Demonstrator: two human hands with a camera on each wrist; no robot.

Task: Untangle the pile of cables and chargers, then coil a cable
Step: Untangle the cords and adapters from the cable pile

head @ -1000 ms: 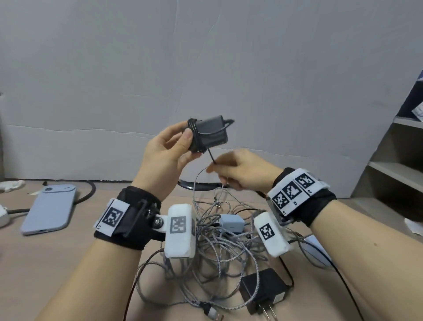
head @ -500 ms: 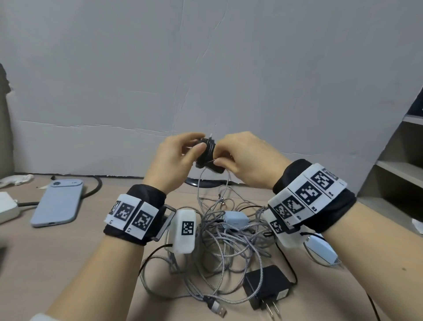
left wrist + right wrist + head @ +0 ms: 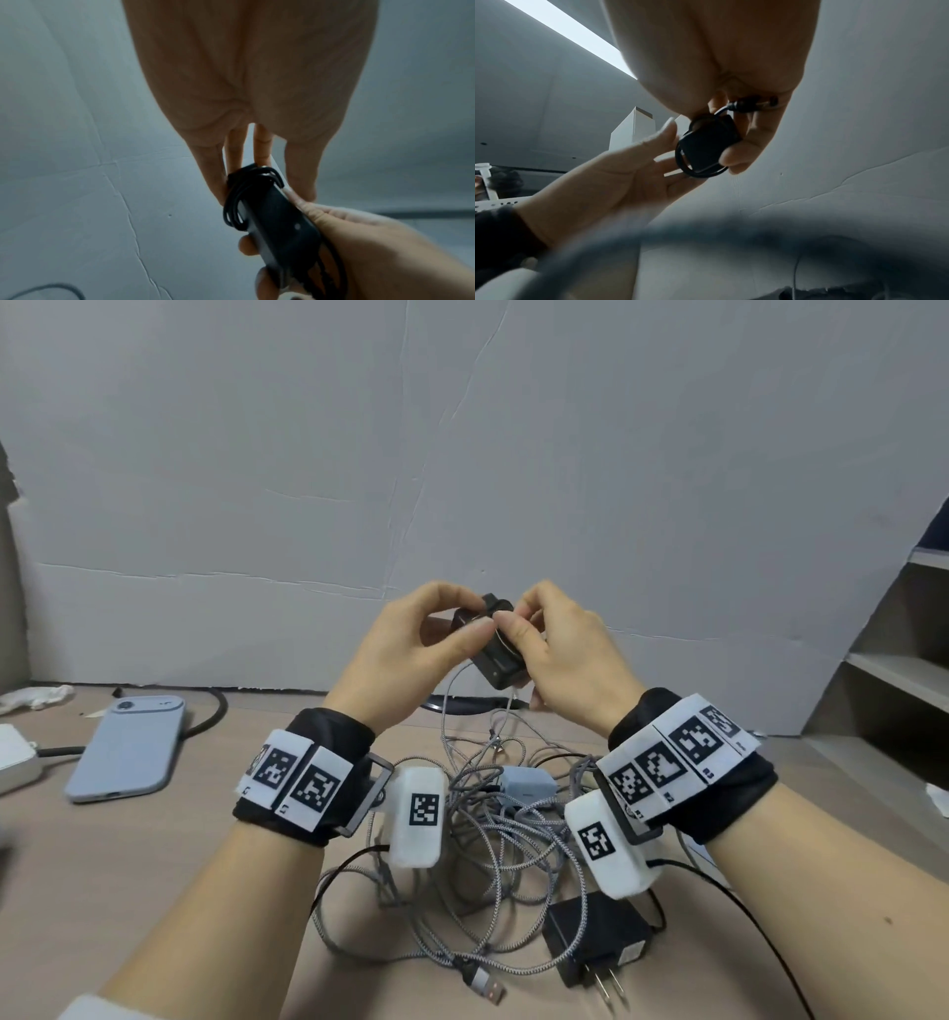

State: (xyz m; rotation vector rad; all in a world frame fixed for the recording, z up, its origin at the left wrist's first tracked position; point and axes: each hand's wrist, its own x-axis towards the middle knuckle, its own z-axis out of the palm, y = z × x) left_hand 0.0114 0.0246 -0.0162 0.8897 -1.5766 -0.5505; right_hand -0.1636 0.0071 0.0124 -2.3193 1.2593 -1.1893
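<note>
A black adapter [image 3: 495, 654] with its thin black cable [image 3: 237, 205] wound round it is held up above the table, between both hands. My left hand [image 3: 470, 616] pinches its far end with thumb and fingers. My right hand [image 3: 513, 624] grips its near end, and the cable's barrel plug [image 3: 754, 104] lies across that hand's fingers. Below them on the table lies a tangled pile of grey braided cables [image 3: 493, 839]. A small pale charger [image 3: 526, 783] sits within it, a black wall charger [image 3: 595, 937] with prongs lies at its near side, and a USB plug [image 3: 482, 988] points toward me.
A pale blue phone [image 3: 128, 747] lies at the left with a thick black cable [image 3: 210, 716] behind it. A white box [image 3: 15, 757] sits at the far left edge. Grey shelves [image 3: 898, 670] stand at the right. A grey wall [image 3: 462, 454] closes the back.
My right hand let go of the cable hanging below the adapter and took hold of the adapter itself. The adapter turned end-on, and both hands came together on it.
</note>
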